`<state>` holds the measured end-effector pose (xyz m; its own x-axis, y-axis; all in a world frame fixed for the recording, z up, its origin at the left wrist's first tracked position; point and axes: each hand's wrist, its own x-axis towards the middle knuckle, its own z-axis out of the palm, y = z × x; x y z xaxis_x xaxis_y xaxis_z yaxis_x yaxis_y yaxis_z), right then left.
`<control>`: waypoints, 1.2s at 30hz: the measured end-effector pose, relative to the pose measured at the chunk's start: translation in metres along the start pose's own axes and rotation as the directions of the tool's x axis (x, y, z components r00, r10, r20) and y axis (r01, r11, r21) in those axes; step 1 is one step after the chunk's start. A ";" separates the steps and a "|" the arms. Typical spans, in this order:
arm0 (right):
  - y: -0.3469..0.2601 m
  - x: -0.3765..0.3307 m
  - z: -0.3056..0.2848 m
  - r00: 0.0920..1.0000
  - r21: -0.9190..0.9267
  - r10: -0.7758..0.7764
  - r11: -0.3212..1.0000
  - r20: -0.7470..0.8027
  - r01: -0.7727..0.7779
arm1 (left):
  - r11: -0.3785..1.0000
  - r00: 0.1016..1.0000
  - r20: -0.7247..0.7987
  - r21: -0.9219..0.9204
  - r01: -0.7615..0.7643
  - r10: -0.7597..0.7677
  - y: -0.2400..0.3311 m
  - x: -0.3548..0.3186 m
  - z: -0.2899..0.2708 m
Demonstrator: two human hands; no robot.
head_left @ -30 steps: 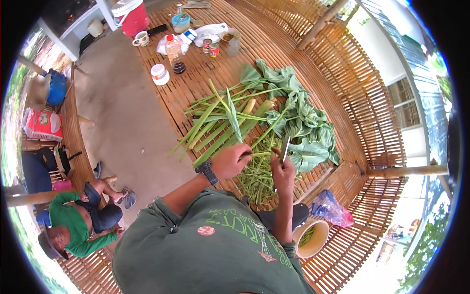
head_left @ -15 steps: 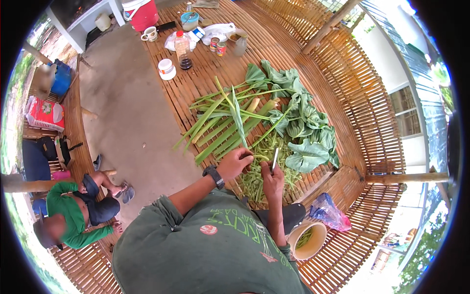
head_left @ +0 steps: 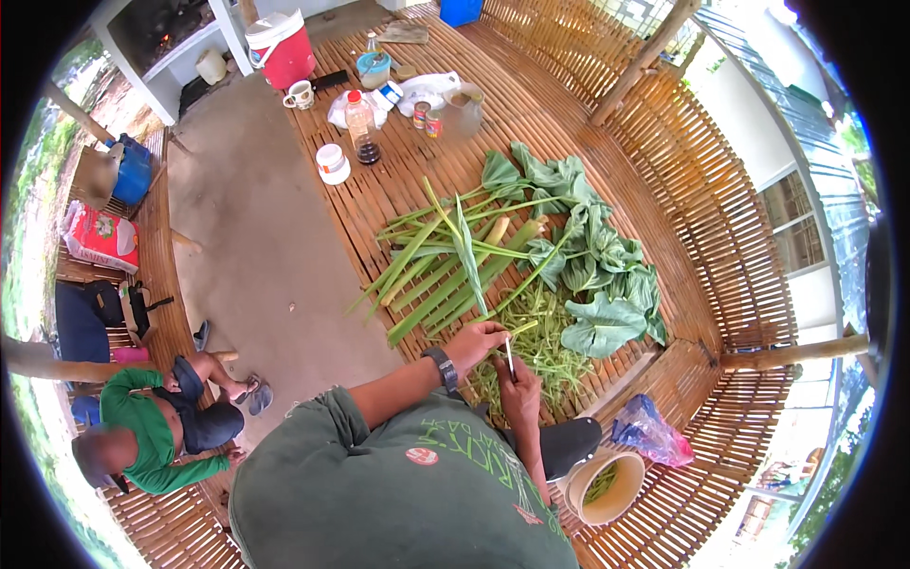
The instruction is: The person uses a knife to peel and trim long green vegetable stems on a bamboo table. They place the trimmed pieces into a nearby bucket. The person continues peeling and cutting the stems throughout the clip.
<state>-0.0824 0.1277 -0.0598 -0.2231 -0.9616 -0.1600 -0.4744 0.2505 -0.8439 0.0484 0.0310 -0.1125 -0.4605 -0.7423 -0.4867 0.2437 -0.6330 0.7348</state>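
My left hand (head_left: 477, 343) is closed on a green stalk (head_left: 524, 329), whose pale end sticks out to the right of the fingers. Just below it, my right hand (head_left: 518, 391) grips a small knife (head_left: 509, 354), the blade pointing up beside the left fingertips. Under and around both hands spreads a heap of shredded green peelings (head_left: 545, 360). Beyond lie several long thick stalks (head_left: 445, 284), and a rolled narrow leaf (head_left: 464, 245) lies across them. Broad green leaves (head_left: 602, 327) are piled to the right.
The slatted bamboo table (head_left: 379, 209) bears a white jar (head_left: 333, 164), a bottle of dark liquid (head_left: 361, 128), tins (head_left: 433, 124) and a red cooler (head_left: 282, 52). At lower right stand a bucket (head_left: 630, 488) and a plastic bag (head_left: 654, 431). A person in green (head_left: 142, 417) sits at left.
My right hand and the knife have moved down and left, closer to the left hand, and the blade now stands nearer the left fingers. The whole view has shifted slightly.
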 end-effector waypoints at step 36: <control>0.064 -0.004 -0.043 0.925 0.438 0.371 0.847 -0.084 -0.300 | 0.943 0.973 0.075 0.273 0.191 -0.219 -0.008 0.030 -0.038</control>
<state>-0.1485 0.1526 -0.0916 -0.4537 -0.7870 -0.4181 0.0378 0.4517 -0.8913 0.0649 0.0053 -0.1509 -0.5650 -0.5672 -0.5992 -0.0913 -0.6787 0.7287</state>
